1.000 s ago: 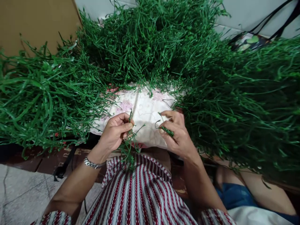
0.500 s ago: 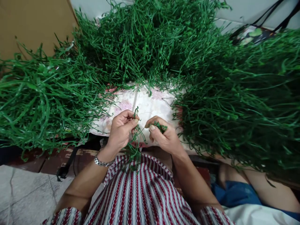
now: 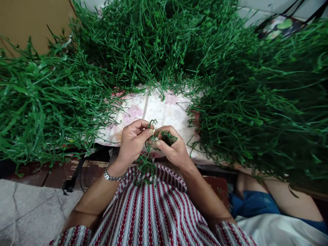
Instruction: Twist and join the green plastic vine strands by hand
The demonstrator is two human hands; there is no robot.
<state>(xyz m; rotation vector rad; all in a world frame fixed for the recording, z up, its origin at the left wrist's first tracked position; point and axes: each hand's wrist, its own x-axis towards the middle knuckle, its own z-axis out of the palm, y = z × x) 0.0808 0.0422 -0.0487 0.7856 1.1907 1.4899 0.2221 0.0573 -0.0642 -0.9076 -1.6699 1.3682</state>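
Right hand [image 3: 174, 148] has moved inward, now beside left hand [image 3: 133, 140] just below centre of frame. Green stalk heaps [image 3: 159, 44] fill left, top and right; striped shirt [image 3: 153, 218] fills bottom centre; pale floral cloth [image 3: 161, 109] lies mid-frame between heaps. Left hand, thumb and forefinger pinched, holds thin stalks [image 3: 146, 163], ends trailing over shirt; right hand, fingers curled, grips small green bunch [image 3: 168, 137]. Light pinch probably best, so stalks neither crush nor tangle. No brand, label or writing legible.
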